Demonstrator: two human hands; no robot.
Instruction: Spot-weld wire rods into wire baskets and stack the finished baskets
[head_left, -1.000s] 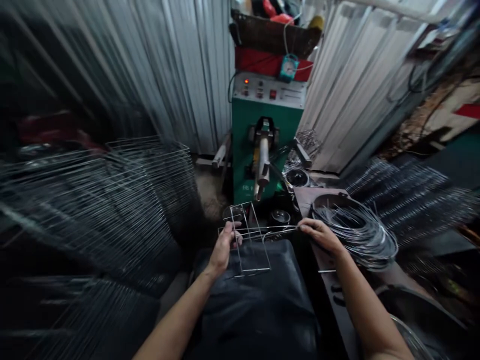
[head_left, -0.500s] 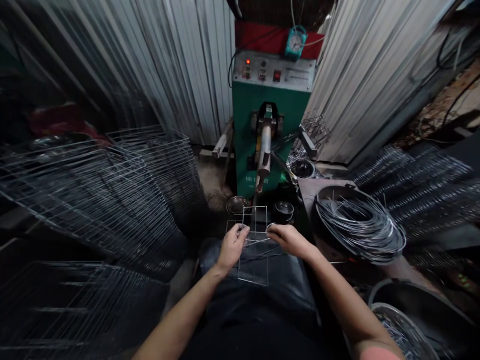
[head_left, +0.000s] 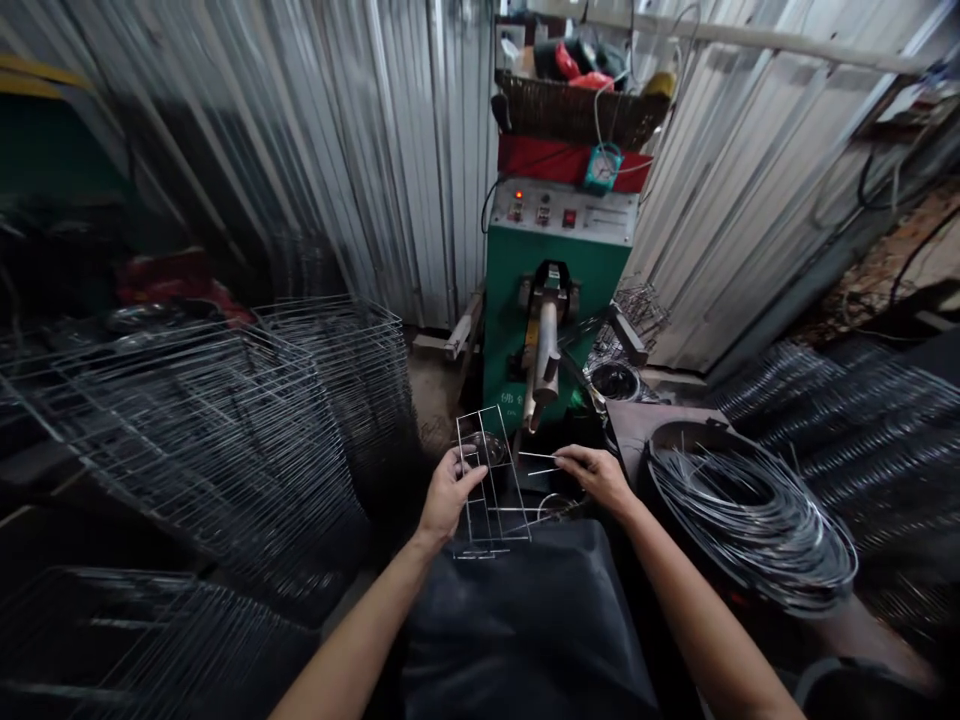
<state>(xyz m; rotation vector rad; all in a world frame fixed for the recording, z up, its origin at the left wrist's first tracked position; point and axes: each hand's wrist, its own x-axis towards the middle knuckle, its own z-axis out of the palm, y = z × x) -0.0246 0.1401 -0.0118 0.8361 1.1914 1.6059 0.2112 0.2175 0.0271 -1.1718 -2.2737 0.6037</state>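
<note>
Wire frame [head_left: 495,538] in the hands [head_left: 450,492] [head_left: 594,476], stacked racks [head_left: 187,440] left, coiled wire [head_left: 750,530] right, machine [head_left: 555,300] ahead.

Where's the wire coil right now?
In the head view, the silver wire coil sits at lower right, in a dark round pan, just right of the right hand.

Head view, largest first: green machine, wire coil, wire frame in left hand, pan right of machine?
Green machine and wire coil look alike, coil nearer, so unranked; then wire frame; then pan.

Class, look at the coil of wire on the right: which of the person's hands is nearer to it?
The right hand is nearer, just left of the coil of wire and not touching it. The left hand is farther left, on the wire frame.
</note>
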